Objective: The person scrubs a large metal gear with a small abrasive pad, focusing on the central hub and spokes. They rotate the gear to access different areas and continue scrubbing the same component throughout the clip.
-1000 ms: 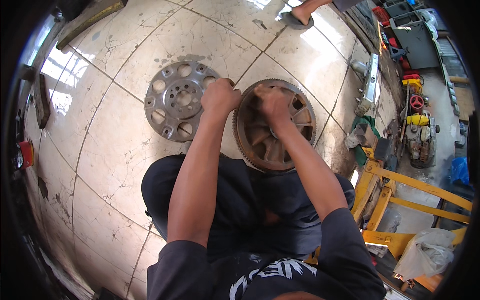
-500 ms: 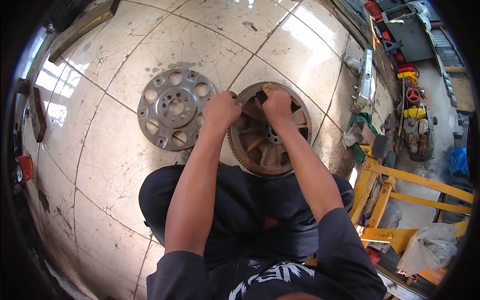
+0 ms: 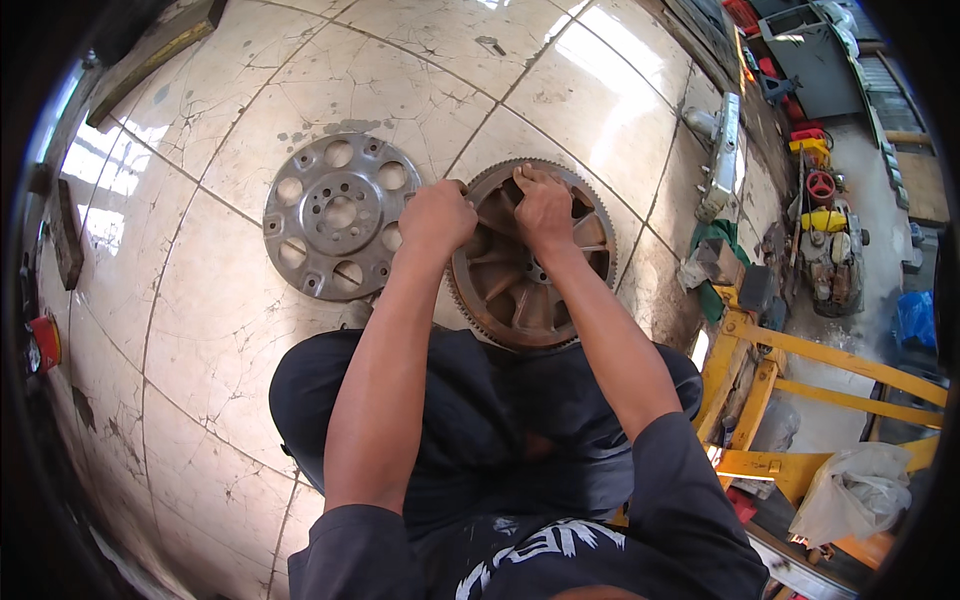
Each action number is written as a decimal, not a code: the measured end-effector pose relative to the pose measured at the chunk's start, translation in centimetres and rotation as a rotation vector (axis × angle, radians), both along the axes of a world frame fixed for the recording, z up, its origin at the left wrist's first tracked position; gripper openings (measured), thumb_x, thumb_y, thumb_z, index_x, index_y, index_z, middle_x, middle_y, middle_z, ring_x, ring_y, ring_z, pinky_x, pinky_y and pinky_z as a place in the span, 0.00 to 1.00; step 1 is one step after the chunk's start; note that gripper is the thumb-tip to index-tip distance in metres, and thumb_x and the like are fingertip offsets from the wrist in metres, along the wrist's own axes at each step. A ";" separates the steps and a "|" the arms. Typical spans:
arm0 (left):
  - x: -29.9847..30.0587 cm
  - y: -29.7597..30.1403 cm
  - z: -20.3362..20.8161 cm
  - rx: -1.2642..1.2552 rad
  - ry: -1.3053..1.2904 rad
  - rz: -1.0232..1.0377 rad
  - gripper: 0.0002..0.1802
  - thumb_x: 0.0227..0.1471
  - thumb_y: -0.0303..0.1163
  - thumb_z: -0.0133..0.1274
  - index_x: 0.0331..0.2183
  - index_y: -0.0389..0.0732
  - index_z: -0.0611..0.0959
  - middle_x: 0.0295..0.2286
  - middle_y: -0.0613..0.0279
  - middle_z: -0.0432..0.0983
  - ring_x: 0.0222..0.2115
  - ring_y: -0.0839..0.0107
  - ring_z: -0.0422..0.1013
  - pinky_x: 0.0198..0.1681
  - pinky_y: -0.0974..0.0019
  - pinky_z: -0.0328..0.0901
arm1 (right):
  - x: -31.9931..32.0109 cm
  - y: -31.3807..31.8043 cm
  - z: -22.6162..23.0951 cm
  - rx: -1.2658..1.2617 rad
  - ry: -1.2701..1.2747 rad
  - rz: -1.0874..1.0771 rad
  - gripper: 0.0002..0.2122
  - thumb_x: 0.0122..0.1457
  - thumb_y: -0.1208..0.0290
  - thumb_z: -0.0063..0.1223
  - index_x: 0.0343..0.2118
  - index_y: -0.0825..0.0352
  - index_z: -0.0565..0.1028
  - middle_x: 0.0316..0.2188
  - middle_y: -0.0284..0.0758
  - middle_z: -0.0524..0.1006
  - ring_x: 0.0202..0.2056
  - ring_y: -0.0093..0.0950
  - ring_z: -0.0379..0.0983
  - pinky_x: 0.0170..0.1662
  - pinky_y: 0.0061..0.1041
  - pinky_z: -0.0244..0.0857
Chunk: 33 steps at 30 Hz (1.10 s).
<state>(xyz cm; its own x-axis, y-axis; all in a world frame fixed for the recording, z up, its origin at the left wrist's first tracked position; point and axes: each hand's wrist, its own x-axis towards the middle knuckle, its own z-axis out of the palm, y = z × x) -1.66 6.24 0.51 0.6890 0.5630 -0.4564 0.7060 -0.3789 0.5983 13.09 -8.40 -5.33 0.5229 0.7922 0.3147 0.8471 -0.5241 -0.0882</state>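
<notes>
A rusty brown flywheel (image 3: 532, 310) with a toothed outer ring and spoke-like ribs lies on the tiles before my knees. My left hand (image 3: 438, 217) is closed at its upper left rim; the back of the hand hides most of the fingers. Over the upper part of the same wheel, my right hand (image 3: 545, 212) is closed with bent fingers, the fingertips at the inner edge of the rim. Whatever those fingers pinch is hidden. To the left lies a grey metal flexplate (image 3: 312, 258), a flat disc with large round holes and a ring of small bolt holes, partly behind my left hand.
Cracked cream tiles (image 3: 210, 330) surround both discs. At the right stand a yellow metal frame (image 3: 760, 400) with a plastic bag (image 3: 855, 490), a silvery metal part (image 3: 722, 160) and an engine-like machine (image 3: 835, 260). Wooden beams (image 3: 160, 55) lie at the upper left, near a red object (image 3: 45, 343).
The whole view has shifted slightly. My right hand's fingertips have moved a little left along the flywheel's upper rim; my left hand stays at the wheel's left edge.
</notes>
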 end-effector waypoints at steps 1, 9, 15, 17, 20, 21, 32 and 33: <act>0.0 0.2 0.0 -0.003 0.003 0.001 0.21 0.59 0.42 0.61 0.53 0.48 0.88 0.44 0.42 0.85 0.49 0.46 0.80 0.55 0.47 0.73 | 1.2 -0.5 0.0 0.124 0.128 0.078 0.19 0.53 0.82 0.49 0.46 0.69 0.87 0.47 0.48 0.85 0.49 0.43 0.83 0.58 0.38 0.74; -0.4 0.3 -0.2 0.013 -0.047 0.042 0.19 0.59 0.39 0.58 0.48 0.44 0.89 0.44 0.41 0.85 0.49 0.44 0.80 0.53 0.47 0.74 | 1.8 -1.0 0.3 0.133 0.197 0.017 0.17 0.53 0.79 0.51 0.43 0.67 0.87 0.44 0.48 0.85 0.48 0.42 0.83 0.58 0.40 0.74; 0.1 -0.3 -0.2 0.009 -0.029 0.035 0.18 0.58 0.38 0.57 0.46 0.40 0.89 0.44 0.41 0.85 0.49 0.44 0.80 0.52 0.46 0.75 | 1.0 0.3 -0.8 0.056 0.073 -0.028 0.17 0.53 0.78 0.50 0.43 0.70 0.87 0.42 0.50 0.85 0.48 0.44 0.83 0.58 0.41 0.74; -0.2 0.3 -0.2 0.002 -0.031 0.038 0.18 0.58 0.38 0.57 0.46 0.40 0.89 0.44 0.40 0.84 0.49 0.44 0.80 0.52 0.46 0.75 | 1.2 0.1 -0.7 0.101 0.079 -0.033 0.18 0.53 0.77 0.49 0.44 0.70 0.87 0.44 0.50 0.85 0.49 0.44 0.83 0.59 0.41 0.73; -0.2 -0.1 -0.4 0.016 -0.044 0.045 0.18 0.58 0.38 0.57 0.46 0.40 0.90 0.44 0.40 0.84 0.48 0.44 0.81 0.52 0.46 0.75 | 3.3 -1.8 0.0 0.054 0.213 -0.189 0.19 0.54 0.77 0.48 0.45 0.68 0.87 0.46 0.50 0.84 0.50 0.42 0.83 0.60 0.41 0.72; 0.0 0.1 -0.5 0.025 -0.052 0.061 0.18 0.58 0.38 0.57 0.45 0.40 0.90 0.44 0.40 0.84 0.48 0.44 0.81 0.52 0.46 0.75 | 1.6 -0.2 -0.4 0.010 0.216 -0.209 0.19 0.53 0.78 0.48 0.46 0.68 0.87 0.46 0.50 0.84 0.50 0.42 0.83 0.60 0.40 0.72; 0.2 -0.5 0.8 -0.039 -0.041 0.016 0.21 0.62 0.46 0.57 0.45 0.38 0.89 0.45 0.39 0.84 0.47 0.42 0.81 0.51 0.45 0.74 | 0.3 0.7 0.4 0.071 0.081 -0.057 0.15 0.54 0.74 0.54 0.41 0.66 0.88 0.39 0.50 0.85 0.35 0.49 0.82 0.44 0.44 0.76; 0.7 -0.7 1.0 -0.055 -0.061 0.015 0.22 0.63 0.47 0.57 0.45 0.38 0.89 0.45 0.39 0.84 0.47 0.42 0.81 0.51 0.45 0.74 | 0.1 0.9 -0.4 0.179 0.021 0.032 0.14 0.54 0.75 0.53 0.40 0.67 0.88 0.38 0.51 0.85 0.33 0.50 0.82 0.43 0.45 0.76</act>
<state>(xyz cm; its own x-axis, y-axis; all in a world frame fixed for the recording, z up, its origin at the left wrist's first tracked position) -0.97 5.51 1.50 0.7083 0.5485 -0.4444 0.6728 -0.3340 0.6601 13.17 -7.46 -5.71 0.5065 0.7408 0.4412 0.8600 -0.4713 -0.1958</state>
